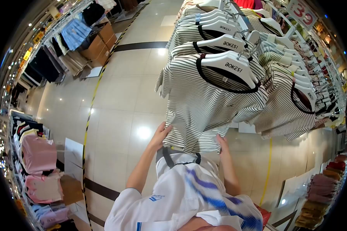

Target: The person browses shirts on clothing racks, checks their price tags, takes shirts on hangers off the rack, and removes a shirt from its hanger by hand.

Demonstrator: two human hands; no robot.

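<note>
A black-and-white striped T-shirt [196,107] with a dark neckband hangs from a white hanger [229,65] marked BOKESI at the front of the rack. My left hand [160,135] grips the shirt's lower left side, fingers tucked behind the cloth. At the lower right edge, my right hand [222,144] pinches the hem, its thumb in front. Between both hands the hem is spread out in front of my body. Behind this shirt hang several similar striped tops on matching hangers.
More striped tops [285,104] hang on the rack's right side, under a price sign [301,13]. Skirts and trousers [75,32] hang at upper left beside cardboard boxes [98,46]. Pink tops [38,152] hang at lower left. Yellow-black tape [89,115] crosses the tiled floor.
</note>
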